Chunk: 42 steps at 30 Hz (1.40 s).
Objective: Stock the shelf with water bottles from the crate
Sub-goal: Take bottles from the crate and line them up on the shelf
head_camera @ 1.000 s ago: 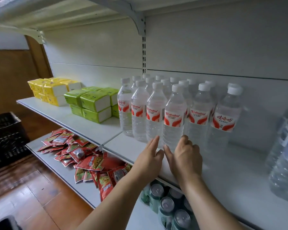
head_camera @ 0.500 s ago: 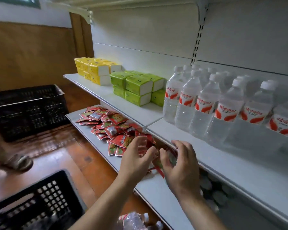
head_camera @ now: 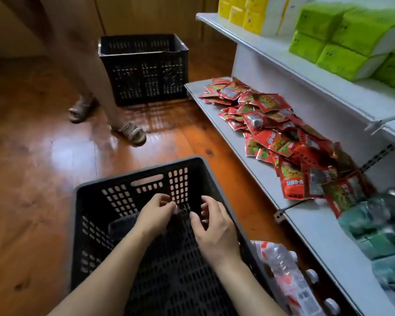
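I look down into a black plastic crate (head_camera: 144,179) on the wooden floor. Both my hands are inside it, close together above its slatted bottom. My left hand (head_camera: 155,213) and my right hand (head_camera: 212,229) have loosely curled fingers, and I see nothing held in either. A dark flat object (head_camera: 123,224) lies in the crate by my left wrist. Water bottles (head_camera: 290,283) with red and white labels lie on the floor just right of the crate, under the lower shelf (head_camera: 255,169). The shelf's stocked bottles are out of view.
Red snack packets (head_camera: 269,124) cover the lower shelf, with green packs (head_camera: 379,226) further right. Yellow (head_camera: 244,12) and green tissue packs (head_camera: 342,39) sit on the upper shelf. A second black crate (head_camera: 144,69) stands ahead; another person's legs and sandals (head_camera: 132,133) are beside it.
My view swung from the shelf down to the floor. Both hands left the bottle row on the shelf and dropped into the near crate.
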Available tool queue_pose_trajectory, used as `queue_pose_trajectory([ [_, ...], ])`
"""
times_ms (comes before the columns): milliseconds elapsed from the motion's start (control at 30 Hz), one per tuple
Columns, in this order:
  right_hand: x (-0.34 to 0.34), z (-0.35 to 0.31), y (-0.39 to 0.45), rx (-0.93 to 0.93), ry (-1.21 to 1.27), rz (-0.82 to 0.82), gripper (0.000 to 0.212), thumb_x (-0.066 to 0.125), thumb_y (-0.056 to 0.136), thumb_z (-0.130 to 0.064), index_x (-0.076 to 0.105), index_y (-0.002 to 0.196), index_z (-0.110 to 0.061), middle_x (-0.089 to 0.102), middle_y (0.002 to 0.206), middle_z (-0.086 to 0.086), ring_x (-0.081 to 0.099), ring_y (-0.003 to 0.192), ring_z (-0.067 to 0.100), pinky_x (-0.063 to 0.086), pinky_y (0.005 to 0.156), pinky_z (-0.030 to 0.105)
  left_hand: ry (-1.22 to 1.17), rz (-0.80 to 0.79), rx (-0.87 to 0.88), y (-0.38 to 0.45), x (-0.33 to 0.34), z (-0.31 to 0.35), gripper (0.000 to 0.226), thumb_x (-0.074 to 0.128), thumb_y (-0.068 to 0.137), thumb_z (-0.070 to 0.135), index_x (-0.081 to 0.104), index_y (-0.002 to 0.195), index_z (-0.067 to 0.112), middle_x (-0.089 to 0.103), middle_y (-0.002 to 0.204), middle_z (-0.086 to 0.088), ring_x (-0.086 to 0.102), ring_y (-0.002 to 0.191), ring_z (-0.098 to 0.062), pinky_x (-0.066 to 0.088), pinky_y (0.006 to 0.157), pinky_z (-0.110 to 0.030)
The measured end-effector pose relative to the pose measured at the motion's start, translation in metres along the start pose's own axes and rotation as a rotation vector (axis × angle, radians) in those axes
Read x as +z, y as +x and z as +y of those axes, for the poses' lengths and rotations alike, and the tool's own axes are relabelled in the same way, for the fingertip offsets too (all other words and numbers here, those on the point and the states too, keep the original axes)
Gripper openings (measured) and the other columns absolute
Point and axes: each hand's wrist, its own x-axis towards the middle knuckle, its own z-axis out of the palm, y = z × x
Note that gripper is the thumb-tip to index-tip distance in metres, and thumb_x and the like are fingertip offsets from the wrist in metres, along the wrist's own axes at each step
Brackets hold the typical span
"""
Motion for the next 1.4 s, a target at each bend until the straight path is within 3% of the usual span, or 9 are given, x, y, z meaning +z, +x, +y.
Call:
queue_pose_trajectory([
  [100, 0.051, 0.014, 0.002, 0.138, -0.012, -0.167, 0.053, 0.058, 0.095, -0.042, 0.045, 0.143, -0.021, 0.053, 0.133, -0.001, 0.055, 0.117, 0.017, 0.047, 0.101, 0.032, 0.138, -0.032, -0.085, 0.028, -0.011, -0.044, 0.005, 0.06, 0.095, 0.029, 0.062, 0.097, 0.025, 0.066, 0.102, 0.0, 0.064, 0.105, -0.023, 0.051, 0.093, -0.034],
  [267, 0.115, 0.047, -0.001, 0.344, -0.017, -0.319, 0.055, 0.057, 0.098, -0.036, 0.041, 0.148, -0.018, 0.054, 0.141, 0.006, 0.055, 0.124, 0.021, 0.04, 0.106, 0.028, 0.464, -0.157, -0.141, 0.078, 0.001, -0.099, 0.049, 0.051, 0.097, 0.046, 0.051, 0.14, 0.024, 0.057, 0.141, -0.008, 0.054, 0.128, -0.027, 0.043, 0.109, -0.039],
  [500, 0.164, 0.064, 0.0, 0.434, -0.006, -0.438, 0.055, 0.05, 0.102, -0.031, 0.033, 0.153, -0.015, 0.051, 0.146, 0.011, 0.047, 0.134, 0.028, 0.035, 0.105, 0.029, 1.125, -0.063, 0.095, 0.098, 0.002, -0.112, 0.062, 0.054, 0.091, 0.061, 0.046, 0.138, 0.022, 0.045, 0.142, -0.011, 0.045, 0.13, -0.032, 0.039, 0.105, -0.044],
  [667, 0.17, 0.072, -0.009, 0.64, 0.097, -0.404, 0.05, 0.051, 0.101, -0.029, 0.039, 0.148, -0.016, 0.063, 0.133, 0.012, 0.057, 0.124, 0.032, 0.045, 0.1, 0.035, 0.781, -0.241, -0.006, 0.107, -0.003, -0.12, 0.054, 0.045, 0.095, 0.066, 0.058, 0.127, 0.024, 0.063, 0.123, -0.008, 0.061, 0.109, -0.026, 0.053, 0.093, -0.04],
  [800, 0.169, 0.07, -0.017, 0.7, 0.175, -0.415, 0.059, 0.057, 0.096, -0.035, 0.034, 0.151, -0.036, 0.063, 0.133, 0.0, 0.057, 0.125, 0.025, 0.044, 0.105, 0.035, 0.747, -0.471, -0.007, 0.096, 0.003, -0.123, 0.07, 0.063, 0.091, 0.054, 0.039, 0.15, 0.024, 0.057, 0.14, -0.008, 0.057, 0.124, -0.025, 0.046, 0.103, -0.031],
  [933, 0.167, 0.068, -0.028, 0.744, 0.411, -0.456, 0.073, 0.061, 0.074, -0.03, 0.035, 0.13, -0.069, 0.059, 0.133, -0.015, 0.058, 0.123, 0.02, 0.049, 0.104, 0.05, 0.563, -0.457, -0.106, 0.087, 0.01, -0.13, 0.061, 0.082, 0.073, 0.042, 0.062, 0.127, 0.023, 0.071, 0.112, 0.0, 0.068, 0.096, -0.017, 0.056, 0.091, -0.033],
  [1167, 0.089, 0.051, -0.027, 0.537, 0.38, -0.311, 0.064, 0.064, 0.084, 0.001, 0.049, 0.14, -0.027, 0.068, 0.111, -0.017, 0.063, 0.094, -0.014, 0.047, 0.089, 0.008, 0.22, -0.497, 0.006, 0.052, 0.007, -0.088, 0.061, 0.091, 0.066, 0.041, 0.06, 0.116, 0.024, 0.073, 0.104, 0.006, 0.071, 0.089, -0.008, 0.057, 0.075, -0.022],
  [1300, 0.026, 0.024, -0.023, 0.413, 0.431, -0.174, 0.063, 0.071, 0.084, -0.009, 0.045, 0.131, -0.041, 0.068, 0.117, -0.017, 0.065, 0.105, -0.006, 0.052, 0.097, 0.025, 0.142, -0.418, 0.177, 0.02, 0.005, -0.019, 0.056, 0.091, 0.067, 0.038, 0.064, 0.114, 0.025, 0.073, 0.099, 0.007, 0.07, 0.08, 0.002, 0.052, 0.065, -0.013],
  [1400, -0.025, 0.001, -0.019, 0.286, 0.438, -0.076, 0.062, 0.073, 0.08, -0.044, 0.045, 0.135, -0.045, 0.068, 0.121, -0.017, 0.063, 0.112, -0.002, 0.052, 0.098, 0.031, 0.061, -0.359, 0.297, -0.01, 0.004, 0.034, 0.046, 0.086, 0.074, 0.041, 0.067, 0.114, 0.028, 0.073, 0.1, 0.01, 0.068, 0.082, 0.004, 0.053, 0.07, -0.014],
])
